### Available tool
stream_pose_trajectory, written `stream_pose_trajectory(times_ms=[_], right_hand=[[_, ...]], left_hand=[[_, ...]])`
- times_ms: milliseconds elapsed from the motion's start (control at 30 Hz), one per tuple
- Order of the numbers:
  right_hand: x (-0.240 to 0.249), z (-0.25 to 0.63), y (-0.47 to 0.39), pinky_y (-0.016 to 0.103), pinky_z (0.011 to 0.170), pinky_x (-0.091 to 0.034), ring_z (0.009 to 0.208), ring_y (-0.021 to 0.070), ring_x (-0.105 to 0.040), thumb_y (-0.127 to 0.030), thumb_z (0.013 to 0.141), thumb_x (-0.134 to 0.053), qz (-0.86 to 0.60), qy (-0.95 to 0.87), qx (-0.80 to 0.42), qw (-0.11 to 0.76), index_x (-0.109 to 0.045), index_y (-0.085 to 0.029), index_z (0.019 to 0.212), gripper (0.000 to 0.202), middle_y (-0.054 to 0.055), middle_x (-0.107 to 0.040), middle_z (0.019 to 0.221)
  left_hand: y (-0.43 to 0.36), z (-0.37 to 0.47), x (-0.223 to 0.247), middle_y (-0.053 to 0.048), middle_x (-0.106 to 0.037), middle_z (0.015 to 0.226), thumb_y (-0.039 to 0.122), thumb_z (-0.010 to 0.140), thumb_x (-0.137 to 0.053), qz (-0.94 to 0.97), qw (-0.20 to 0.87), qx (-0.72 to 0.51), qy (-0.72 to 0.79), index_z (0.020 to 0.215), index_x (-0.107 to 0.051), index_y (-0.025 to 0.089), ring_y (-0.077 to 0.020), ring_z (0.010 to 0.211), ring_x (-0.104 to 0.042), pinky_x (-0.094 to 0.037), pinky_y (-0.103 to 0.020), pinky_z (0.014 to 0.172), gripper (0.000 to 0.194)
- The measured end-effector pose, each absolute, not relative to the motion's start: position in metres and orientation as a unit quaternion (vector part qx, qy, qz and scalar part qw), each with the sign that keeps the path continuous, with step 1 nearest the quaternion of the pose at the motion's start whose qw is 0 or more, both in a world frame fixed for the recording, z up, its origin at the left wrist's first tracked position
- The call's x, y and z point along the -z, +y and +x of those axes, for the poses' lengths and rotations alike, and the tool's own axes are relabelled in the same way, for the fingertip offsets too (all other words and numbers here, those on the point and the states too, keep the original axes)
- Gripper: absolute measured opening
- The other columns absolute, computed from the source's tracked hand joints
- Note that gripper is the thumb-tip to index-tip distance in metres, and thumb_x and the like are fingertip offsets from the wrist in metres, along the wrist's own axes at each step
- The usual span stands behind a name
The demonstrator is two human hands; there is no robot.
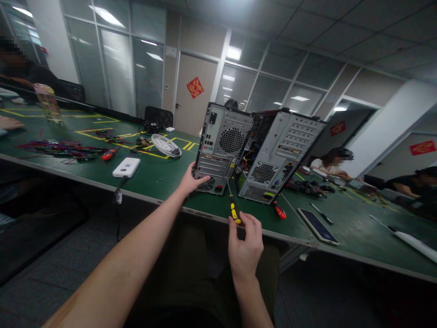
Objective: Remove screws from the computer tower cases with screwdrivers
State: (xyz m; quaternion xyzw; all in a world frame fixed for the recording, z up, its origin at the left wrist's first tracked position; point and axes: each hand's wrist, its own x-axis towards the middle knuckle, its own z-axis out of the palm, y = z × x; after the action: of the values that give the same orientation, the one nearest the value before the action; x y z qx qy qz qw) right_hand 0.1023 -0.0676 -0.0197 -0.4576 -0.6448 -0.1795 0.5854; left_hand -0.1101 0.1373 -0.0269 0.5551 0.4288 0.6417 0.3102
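Two desktop computer cases stand side by side with their rear panels towards me. My left hand (193, 181) grips the lower left edge of the left computer case (218, 122), its thumb lying across the rear panel. In my right hand (246, 239) is a screwdriver (233, 208) with a black and yellow handle, pinched at the handle's end. Its shaft points up at the lower right edge of that case's rear panel; I cannot tell whether the tip sits in a screw. The right computer case (290, 146) leans slightly, and neither hand touches it.
A red-handled tool (280, 210) and a phone (318, 225) lie to the right on the green table (164, 182). Leftward are a white power bank (126, 167) with a cable, a white basket (166, 145), another red-handled tool (109, 154) and tangled wires (61, 149). Other people sit at both sides.
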Motion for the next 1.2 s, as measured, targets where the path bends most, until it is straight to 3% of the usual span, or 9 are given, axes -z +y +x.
stream_pose_trajectory(times_ms=[300, 500, 967, 1200], right_hand=[[0.0231, 0.103, -0.0678, 0.036, 0.087, -0.063, 0.1, 0.0207, -0.07, -0.02, 0.103, -0.065, -0.449, -0.656, 0.16, 0.585, -0.075, -0.021, 0.118, 0.018, 0.009, -0.065, 0.11], [0.022, 0.1041, -0.0695, 0.04, 0.097, -0.061, 0.115, 0.0233, -0.069, -0.016, 0.105, -0.057, -0.464, -0.656, 0.165, 0.573, -0.071, -0.021, 0.128, 0.029, 0.012, -0.067, 0.124], [0.0165, 0.1061, -0.0679, 0.035, 0.087, -0.062, 0.095, 0.0214, -0.072, -0.025, 0.102, -0.068, -0.463, -0.64, 0.174, 0.588, -0.073, -0.016, 0.12, 0.02, 0.01, -0.073, 0.104], [0.0152, 0.1058, -0.0657, 0.036, 0.089, -0.063, 0.103, 0.0213, -0.071, -0.021, 0.103, -0.066, -0.454, -0.641, 0.18, 0.592, -0.074, -0.02, 0.12, 0.019, 0.01, -0.068, 0.113]], left_hand=[[0.1393, -0.1098, 0.0289, -0.019, -0.06, 0.153, 0.052, 0.065, -0.095, 0.555, 0.313, -0.647, 0.419, 0.156, -0.044, 0.021, -0.0338, 0.14, -0.06, -0.042, -0.052, 0.123, 0.109], [0.1386, -0.1103, 0.0276, -0.02, -0.059, 0.153, 0.051, 0.065, -0.095, 0.558, 0.309, -0.641, 0.428, 0.156, -0.044, 0.018, -0.0341, 0.139, -0.06, -0.043, -0.051, 0.123, 0.109], [0.143, -0.1097, 0.0313, -0.018, -0.058, 0.156, 0.052, 0.064, -0.096, 0.548, 0.318, -0.648, 0.423, 0.158, -0.042, 0.022, -0.0321, 0.139, -0.061, -0.042, -0.049, 0.124, 0.113], [0.1403, -0.1096, 0.03, -0.019, -0.059, 0.154, 0.051, 0.066, -0.096, 0.552, 0.317, -0.645, 0.423, 0.155, -0.044, 0.02, -0.0324, 0.138, -0.062, -0.044, -0.05, 0.122, 0.108]])
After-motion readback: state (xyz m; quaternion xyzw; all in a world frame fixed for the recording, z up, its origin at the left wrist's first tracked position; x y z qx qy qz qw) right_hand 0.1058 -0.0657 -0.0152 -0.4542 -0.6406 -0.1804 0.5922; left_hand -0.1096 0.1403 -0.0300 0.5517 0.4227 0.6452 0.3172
